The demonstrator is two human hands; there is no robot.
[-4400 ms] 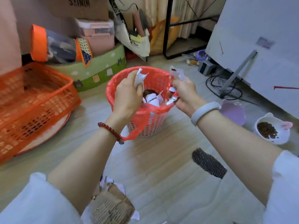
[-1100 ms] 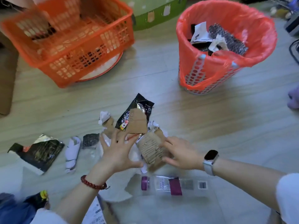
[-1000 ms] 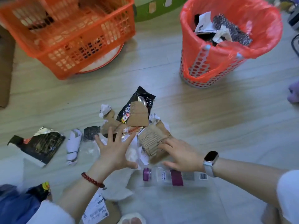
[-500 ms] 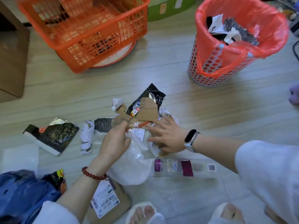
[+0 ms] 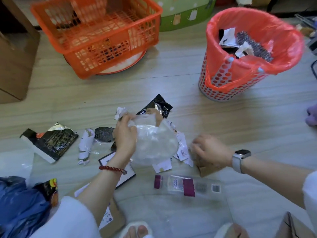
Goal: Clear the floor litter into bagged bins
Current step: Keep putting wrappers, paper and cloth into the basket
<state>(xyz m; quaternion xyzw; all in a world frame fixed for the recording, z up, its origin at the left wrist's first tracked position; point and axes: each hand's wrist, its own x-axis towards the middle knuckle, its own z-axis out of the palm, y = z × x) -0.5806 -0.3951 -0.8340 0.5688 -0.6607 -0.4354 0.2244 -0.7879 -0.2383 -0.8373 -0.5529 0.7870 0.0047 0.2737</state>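
Note:
Litter lies scattered on the floor in front of me. My left hand (image 5: 126, 134) grips a crumpled clear plastic bag (image 5: 154, 141), lifted over the pile. My right hand (image 5: 210, 150) has its fingers curled on a torn brown cardboard piece (image 5: 205, 170) and thin plastic. A black snack wrapper (image 5: 158, 107) lies just beyond the bag, with white paper scraps (image 5: 182, 150) between my hands. A clear sleeve with purple labels (image 5: 180, 185) lies nearer me. The perforated bin (image 5: 223, 83) with its red bag liner (image 5: 289, 54) stands at the upper right, holding wrappers and paper.
An orange crate (image 5: 96, 30) stands at the upper left beside a brown box (image 5: 13, 62). A black pouch (image 5: 51, 141) and a crumpled white paper (image 5: 86, 145) lie to the left. A blue bag (image 5: 18, 206) sits at the lower left. My slippered feet (image 5: 137, 231) are at the bottom.
My left hand has lifted the clear plastic bag higher over the pile. My right hand has moved right from the pile's middle onto the cardboard piece.

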